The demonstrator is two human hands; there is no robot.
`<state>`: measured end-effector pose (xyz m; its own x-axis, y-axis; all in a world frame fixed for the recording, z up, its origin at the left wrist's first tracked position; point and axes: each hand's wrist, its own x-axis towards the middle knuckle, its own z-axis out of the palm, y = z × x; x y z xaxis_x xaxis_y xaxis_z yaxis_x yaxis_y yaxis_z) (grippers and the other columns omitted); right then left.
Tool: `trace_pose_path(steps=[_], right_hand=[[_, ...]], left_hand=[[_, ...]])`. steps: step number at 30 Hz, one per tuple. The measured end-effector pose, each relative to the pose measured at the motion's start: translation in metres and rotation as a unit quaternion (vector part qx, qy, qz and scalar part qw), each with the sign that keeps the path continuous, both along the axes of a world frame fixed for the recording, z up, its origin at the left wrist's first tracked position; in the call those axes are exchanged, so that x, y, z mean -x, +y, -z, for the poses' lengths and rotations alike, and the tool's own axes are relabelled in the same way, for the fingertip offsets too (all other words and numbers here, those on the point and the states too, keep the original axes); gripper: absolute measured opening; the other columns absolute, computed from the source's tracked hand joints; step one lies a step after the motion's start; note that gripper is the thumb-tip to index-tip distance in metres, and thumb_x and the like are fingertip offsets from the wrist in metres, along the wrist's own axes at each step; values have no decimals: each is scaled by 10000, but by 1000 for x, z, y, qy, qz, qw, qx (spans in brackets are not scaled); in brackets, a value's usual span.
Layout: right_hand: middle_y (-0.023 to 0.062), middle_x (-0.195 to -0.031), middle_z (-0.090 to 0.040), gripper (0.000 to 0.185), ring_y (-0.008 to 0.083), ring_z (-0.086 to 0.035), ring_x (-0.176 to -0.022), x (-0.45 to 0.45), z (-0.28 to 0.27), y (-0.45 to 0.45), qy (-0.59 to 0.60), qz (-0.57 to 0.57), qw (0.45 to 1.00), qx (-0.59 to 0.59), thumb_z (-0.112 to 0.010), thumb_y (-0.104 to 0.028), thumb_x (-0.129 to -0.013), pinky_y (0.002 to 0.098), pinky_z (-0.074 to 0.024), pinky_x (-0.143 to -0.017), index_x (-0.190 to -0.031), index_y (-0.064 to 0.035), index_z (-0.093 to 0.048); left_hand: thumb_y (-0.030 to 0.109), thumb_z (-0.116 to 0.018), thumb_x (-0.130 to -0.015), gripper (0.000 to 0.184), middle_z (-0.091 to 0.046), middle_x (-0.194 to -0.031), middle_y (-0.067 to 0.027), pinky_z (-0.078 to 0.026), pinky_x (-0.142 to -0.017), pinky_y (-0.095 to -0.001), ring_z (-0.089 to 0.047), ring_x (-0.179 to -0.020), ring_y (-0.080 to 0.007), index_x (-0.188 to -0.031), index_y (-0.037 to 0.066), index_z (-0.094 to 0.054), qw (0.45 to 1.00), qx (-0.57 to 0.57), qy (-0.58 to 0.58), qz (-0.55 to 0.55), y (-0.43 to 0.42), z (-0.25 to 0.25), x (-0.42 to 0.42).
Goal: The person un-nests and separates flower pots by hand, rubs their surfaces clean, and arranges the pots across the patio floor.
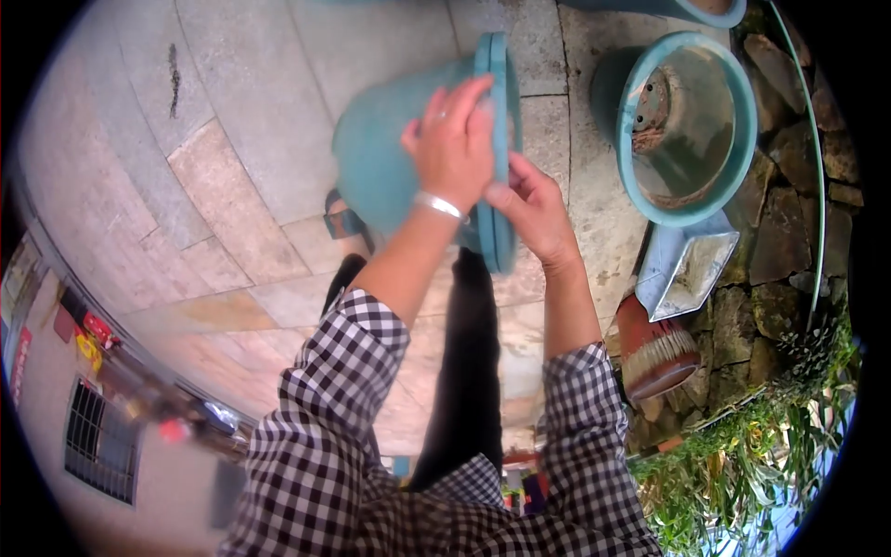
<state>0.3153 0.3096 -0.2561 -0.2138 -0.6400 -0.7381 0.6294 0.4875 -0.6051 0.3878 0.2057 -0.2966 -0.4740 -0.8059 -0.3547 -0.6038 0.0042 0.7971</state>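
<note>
A green plastic flower pot point(376, 139) is tipped on its side in front of me, its mouth facing right. Two rim bands show side by side, perhaps of nested pots; I cannot tell. My left hand point(455, 144), with a silvery band at the wrist, lies over the pot's side near the rim, fingers curled around its edge. At the same rim, lower and to the right, my right hand point(536, 209) pinches the edge with its thumb, while its fingers reach toward the mouth. The inside of this pot is hidden from view.
Another green pot point(687, 130) with holes and dry debris inside stands at the right. Beside it are a grey rectangular planter point(689, 269) and a reddish round pot point(657, 357). A thin hose point(817, 167) runs over the stone edging point(780, 223). Plants point(742, 455) grow at lower right.
</note>
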Motion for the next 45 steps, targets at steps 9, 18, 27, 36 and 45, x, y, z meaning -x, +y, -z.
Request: trace_pose_path(steps=[9, 18, 27, 36, 45], right_hand=[[86, -1153, -601, 586, 135, -570, -1019, -2, -3, 5, -4, 11, 1000, 14, -671, -40, -831, 274, -475, -875, -1349, 28, -407], [48, -1009, -633, 345, 85, -575, -880, -15, -9, 11, 48, -24, 998, -42, -663, -63, -848, 242, -491, -763, -1154, 46, -546], [35, -928, -633, 310, 70, -559, -813, -9, -8, 23, 74, -79, 994, -19, -662, -91, -854, 232, -483, -689, -1121, 34, -564], [31, -966, -657, 373, 59, -567, -840, 7, -11, 42, 57, -94, 994, -18, -659, -68, -856, 227, -489, -724, -1197, 31, -546], [51, -1002, -648, 535, 66, -566, -870, -3, -4, 54, 153, -55, 987, 12, -640, -74, -870, 225, -483, -746, -1351, 14, -423]], left_hand=[[201, -396, -904, 353, -604, -1199, -101, -195, -1011, -553, -456, -1238, -354, -1225, 237, -539, 1000, -1, 9, 22, -1, 2, -2], [195, -380, -899, 392, -589, -1207, -150, -222, -1000, -569, -465, -1232, -363, -1274, 202, -495, 998, 19, -6, 59, -5, 0, -1], [183, -391, -893, 409, -563, -1226, -151, -285, -984, -495, -518, -1148, -319, -1290, 170, -489, 992, 86, -48, 81, 6, -4, -12], [160, -442, -856, 436, -606, -1152, -127, -243, -976, -602, -462, -1210, -357, -1290, 181, -473, 993, 91, -37, 65, 26, -12, -1], [174, -429, -889, 403, -600, -1189, -113, -219, -978, -632, -452, -1226, -360, -1288, 205, -479, 995, 65, -57, 43, 27, -11, 8]])
